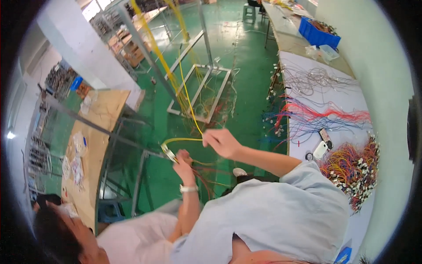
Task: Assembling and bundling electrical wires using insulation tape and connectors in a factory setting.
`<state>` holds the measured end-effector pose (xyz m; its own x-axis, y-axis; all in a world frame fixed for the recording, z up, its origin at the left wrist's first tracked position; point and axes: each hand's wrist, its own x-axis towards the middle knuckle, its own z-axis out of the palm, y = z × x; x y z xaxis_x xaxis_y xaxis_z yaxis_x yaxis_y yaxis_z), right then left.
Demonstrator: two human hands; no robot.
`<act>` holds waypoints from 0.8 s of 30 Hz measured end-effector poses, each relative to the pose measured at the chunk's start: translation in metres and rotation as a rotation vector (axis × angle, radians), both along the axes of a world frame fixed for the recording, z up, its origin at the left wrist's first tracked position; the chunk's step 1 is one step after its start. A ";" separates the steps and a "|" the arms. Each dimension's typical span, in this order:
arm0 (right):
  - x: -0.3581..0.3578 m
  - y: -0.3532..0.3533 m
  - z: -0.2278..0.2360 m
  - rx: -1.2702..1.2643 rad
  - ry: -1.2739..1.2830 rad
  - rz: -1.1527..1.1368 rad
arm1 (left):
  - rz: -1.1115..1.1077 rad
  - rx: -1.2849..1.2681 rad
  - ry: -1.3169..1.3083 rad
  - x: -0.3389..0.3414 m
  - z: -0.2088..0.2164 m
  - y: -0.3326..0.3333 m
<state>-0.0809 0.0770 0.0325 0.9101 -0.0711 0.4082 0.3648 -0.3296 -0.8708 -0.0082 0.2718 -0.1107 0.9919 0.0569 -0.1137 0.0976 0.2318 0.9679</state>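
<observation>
My left hand (183, 163), with a white band at its wrist, is closed around a bundle of wires next to a small white connector (169, 153). The connector sticks out beyond the fingers. A yellow wire (187, 140) arcs from the connector toward my right hand (222, 143). That hand is closed, pinching yellow wire at its fingertips. From there a yellow strand (189, 99) runs up, taut, toward the metal frame. Below my left hand hang brown and yellow wire ends (203, 182).
A metal frame (198, 119) draped with yellow wires stands ahead. At right, a long table (303, 149) carries red, blue and multicoloured wires (351, 169) and a blue bin (318, 33). A wooden table (103, 110) stands at left. A co-worker (136, 233) is close at lower left.
</observation>
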 end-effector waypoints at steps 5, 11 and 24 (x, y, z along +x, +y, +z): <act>-0.068 -0.002 -0.035 -0.063 0.062 -0.201 | -0.357 1.159 -0.383 0.019 0.056 0.036; -0.119 -0.067 -0.024 -0.026 0.122 -0.577 | -0.532 0.904 -0.498 -0.025 0.076 0.013; -0.298 -0.223 0.052 0.190 -0.225 -1.387 | -0.780 0.444 -0.411 -0.034 0.123 0.007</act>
